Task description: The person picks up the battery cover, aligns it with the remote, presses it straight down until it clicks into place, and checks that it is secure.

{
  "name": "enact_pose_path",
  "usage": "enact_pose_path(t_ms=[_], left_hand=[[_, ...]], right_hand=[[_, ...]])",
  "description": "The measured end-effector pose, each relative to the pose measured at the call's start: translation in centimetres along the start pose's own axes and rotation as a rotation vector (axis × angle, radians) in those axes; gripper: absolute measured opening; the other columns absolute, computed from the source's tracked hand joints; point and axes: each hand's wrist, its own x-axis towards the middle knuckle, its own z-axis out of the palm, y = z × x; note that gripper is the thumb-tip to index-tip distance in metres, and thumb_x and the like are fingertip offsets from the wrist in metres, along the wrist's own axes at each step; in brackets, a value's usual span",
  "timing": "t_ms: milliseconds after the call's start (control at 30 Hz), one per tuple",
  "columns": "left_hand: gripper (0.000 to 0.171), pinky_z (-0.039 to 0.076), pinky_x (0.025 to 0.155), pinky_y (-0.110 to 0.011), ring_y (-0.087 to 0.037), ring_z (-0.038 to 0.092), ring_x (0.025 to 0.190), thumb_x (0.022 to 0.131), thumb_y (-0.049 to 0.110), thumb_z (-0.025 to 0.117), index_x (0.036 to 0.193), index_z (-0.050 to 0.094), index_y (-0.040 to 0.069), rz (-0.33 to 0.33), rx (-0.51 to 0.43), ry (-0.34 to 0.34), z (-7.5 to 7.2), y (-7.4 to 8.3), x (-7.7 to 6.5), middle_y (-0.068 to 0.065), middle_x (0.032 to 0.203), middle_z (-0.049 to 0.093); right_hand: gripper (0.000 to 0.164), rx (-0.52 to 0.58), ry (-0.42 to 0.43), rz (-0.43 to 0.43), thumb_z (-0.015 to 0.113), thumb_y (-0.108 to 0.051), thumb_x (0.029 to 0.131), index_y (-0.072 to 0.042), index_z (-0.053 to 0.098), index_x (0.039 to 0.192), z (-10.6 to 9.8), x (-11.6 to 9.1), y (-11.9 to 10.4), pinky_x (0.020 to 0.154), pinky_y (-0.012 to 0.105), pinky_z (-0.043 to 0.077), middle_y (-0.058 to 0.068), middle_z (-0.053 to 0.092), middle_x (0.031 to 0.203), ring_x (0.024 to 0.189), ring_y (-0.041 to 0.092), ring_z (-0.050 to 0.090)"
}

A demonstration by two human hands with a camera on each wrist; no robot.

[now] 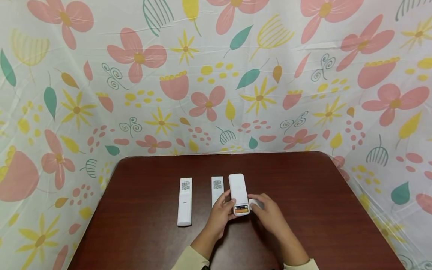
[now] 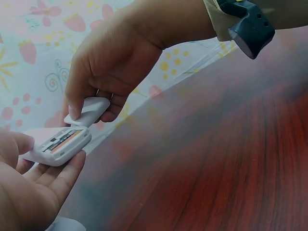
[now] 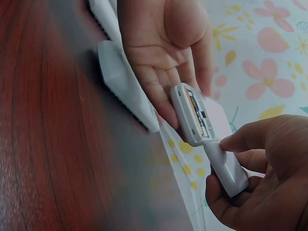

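Note:
My left hand (image 1: pixel 217 217) holds a white remote control (image 1: pixel 238 187) above the table, back side up, with the thumb on its edge. The battery compartment at its near end is uncovered, and batteries (image 2: pixel 65 140) with orange and black wrapping lie inside. Just to the right, my right hand (image 1: pixel 272 216) pinches the white battery cover (image 3: pixel 226 168) between thumb and fingers. In the right wrist view, one end of that cover is right at the corner of the remote, beside the compartment.
Two more white remotes lie back side up on the dark red wooden table (image 1: pixel 141 232): one remote (image 1: pixel 184 202) at the left, another remote (image 1: pixel 217 187) partly hidden behind my left hand. A flower-patterned cloth (image 1: pixel 209 123) hangs around the table's back and sides.

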Motion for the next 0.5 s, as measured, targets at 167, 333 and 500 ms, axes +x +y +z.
enact_pose_path(t_ms=[167,333,500], left_hand=[[0.055,0.061,0.081,-0.036,-0.023,0.073,0.100,0.102,0.019,0.057,0.152,0.039,0.004,0.007,-0.007,-0.001,-0.6,0.3,-0.1,-0.021,0.126,0.068],[0.054,0.059,0.077,-0.031,-0.017,0.072,0.094,0.102,0.019,0.057,0.151,0.040,0.004,0.006,-0.028,0.002,-1.1,0.5,0.0,-0.016,0.124,0.069],[0.051,0.057,0.076,-0.028,-0.015,0.071,0.093,0.102,0.018,0.056,0.149,0.042,0.003,0.011,-0.033,0.011,-1.4,0.8,-0.1,-0.014,0.119,0.070]], right_hand=[[0.032,0.019,0.013,-0.035,0.067,-0.005,0.092,-0.013,0.073,0.122,0.2,-0.1,-0.4,0.077,0.023,0.045,0.003,0.068,0.106,0.088,0.014,0.055],[0.033,0.043,-0.001,-0.036,0.067,-0.006,0.092,-0.018,0.073,0.123,0.3,-0.1,-0.8,0.076,0.023,0.045,0.003,0.067,0.105,0.086,0.014,0.054],[0.035,0.095,-0.033,-0.011,0.066,-0.007,0.094,-0.023,0.070,0.126,0.4,-0.1,-1.0,0.078,0.025,0.048,0.006,0.067,0.113,0.088,0.014,0.058]])
